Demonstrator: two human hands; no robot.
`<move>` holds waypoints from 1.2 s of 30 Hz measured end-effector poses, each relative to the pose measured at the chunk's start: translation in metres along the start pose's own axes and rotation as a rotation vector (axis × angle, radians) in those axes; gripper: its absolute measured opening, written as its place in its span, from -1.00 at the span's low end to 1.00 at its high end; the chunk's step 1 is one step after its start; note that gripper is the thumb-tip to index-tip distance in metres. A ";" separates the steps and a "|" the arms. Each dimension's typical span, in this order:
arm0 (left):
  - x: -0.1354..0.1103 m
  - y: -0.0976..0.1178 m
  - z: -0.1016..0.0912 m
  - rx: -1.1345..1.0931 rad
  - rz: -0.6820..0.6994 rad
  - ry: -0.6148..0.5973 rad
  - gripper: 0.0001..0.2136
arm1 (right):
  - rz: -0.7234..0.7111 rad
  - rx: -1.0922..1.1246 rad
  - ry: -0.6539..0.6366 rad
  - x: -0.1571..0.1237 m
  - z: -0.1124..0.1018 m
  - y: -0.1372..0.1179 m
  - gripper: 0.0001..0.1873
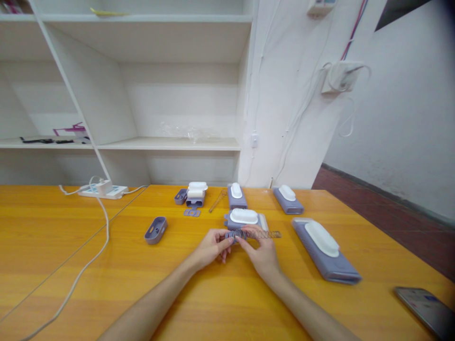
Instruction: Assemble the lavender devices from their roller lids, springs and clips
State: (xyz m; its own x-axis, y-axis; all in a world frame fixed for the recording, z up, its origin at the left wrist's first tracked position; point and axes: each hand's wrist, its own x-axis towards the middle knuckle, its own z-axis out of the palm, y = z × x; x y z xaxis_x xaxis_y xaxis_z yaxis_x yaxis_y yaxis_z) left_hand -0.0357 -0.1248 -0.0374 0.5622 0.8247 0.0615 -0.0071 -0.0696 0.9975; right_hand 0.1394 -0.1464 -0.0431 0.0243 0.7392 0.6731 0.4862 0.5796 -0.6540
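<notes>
Both my hands meet over the orange table (106,284), just in front of a purple unit with a white top (243,217). My left hand (210,248) pinches a small purple part (232,235) with its fingertips. My right hand (262,253) is closed on a long coiled spring (265,234), whose free end sticks out to the right. Spring and purple part touch between my fingers; how they join is hidden.
More purple units with white tops lie at the back (236,195), back right (287,199) and right (325,248). A purple cap (155,229), small parts (195,195), a second spring (217,201), a power strip (103,190) with cable, and a phone (424,310) also lie here.
</notes>
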 end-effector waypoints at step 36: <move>-0.001 0.000 -0.001 -0.151 -0.022 -0.014 -0.67 | -0.020 -0.046 0.015 -0.001 0.001 -0.001 -0.80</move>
State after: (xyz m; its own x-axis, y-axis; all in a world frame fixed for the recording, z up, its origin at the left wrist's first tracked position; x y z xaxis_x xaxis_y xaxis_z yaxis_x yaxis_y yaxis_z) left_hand -0.0368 -0.1247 -0.0370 0.5750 0.8172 0.0406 -0.1183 0.0340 0.9924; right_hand 0.1377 -0.1473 -0.0432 0.0270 0.7219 0.6915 0.5260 0.5780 -0.6239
